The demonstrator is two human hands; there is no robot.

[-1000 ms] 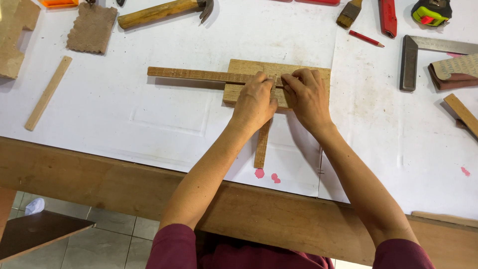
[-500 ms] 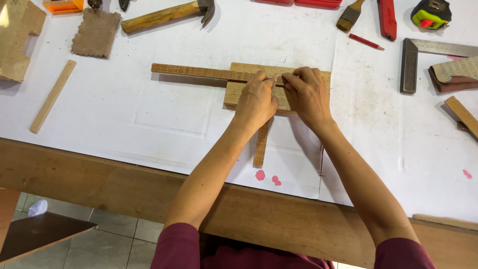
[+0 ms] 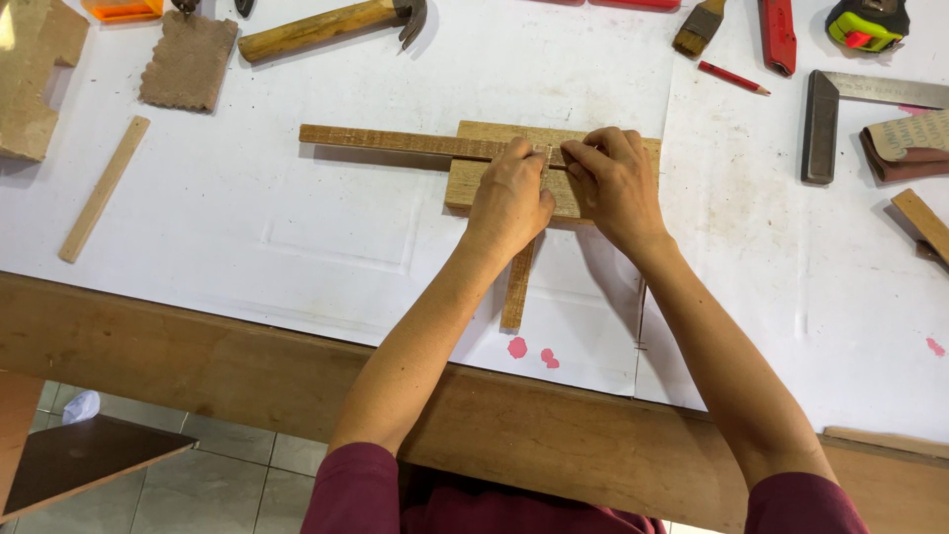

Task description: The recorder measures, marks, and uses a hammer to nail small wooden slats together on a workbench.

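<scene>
Left hand [image 3: 509,193] and right hand [image 3: 615,183] press together on the wooden block [image 3: 474,183], pinching a small piece [image 3: 550,153] at its centre; a long strip [image 3: 395,141] extends toward nine o'clock.

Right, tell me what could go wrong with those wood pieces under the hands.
1. Both hands, left hand and right hand, press on the long strip and the wood block; the strip's free left end could swing out of line.
2. The short strip under the left hand lies loose and may shift.
3. Fingertips meet at the joint, so they might get pinched.
</scene>
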